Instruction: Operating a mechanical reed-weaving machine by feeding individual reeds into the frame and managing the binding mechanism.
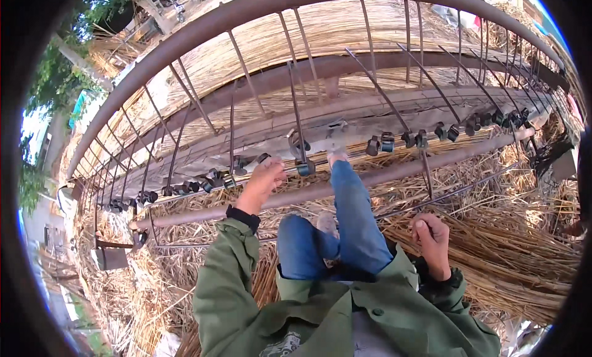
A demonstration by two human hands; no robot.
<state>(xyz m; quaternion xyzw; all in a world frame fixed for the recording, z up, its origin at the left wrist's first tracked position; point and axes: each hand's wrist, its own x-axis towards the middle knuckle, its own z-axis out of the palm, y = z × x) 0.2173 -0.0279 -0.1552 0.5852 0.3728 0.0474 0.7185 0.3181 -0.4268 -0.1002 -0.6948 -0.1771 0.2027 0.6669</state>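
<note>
Green jacket [394, 307] nearest, a seated person has the left hand [265, 179] by a row of black spools [305, 167], fingers bent; whether they pinch anything, I can't tell. The right hand [433, 233] curls into a loose fist near a reed bundle [505, 264]. Beyond the rods [296, 104], a reed mat [336, 30] lies in close rows, seemingly done; the bundle looks unused. Rods and a rusty pipe [296, 195] stand between.

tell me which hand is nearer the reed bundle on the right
Right: the right hand is over the left part of the reed bundle, while the left hand is farther off, beyond the legs, beside the black clips.
</note>
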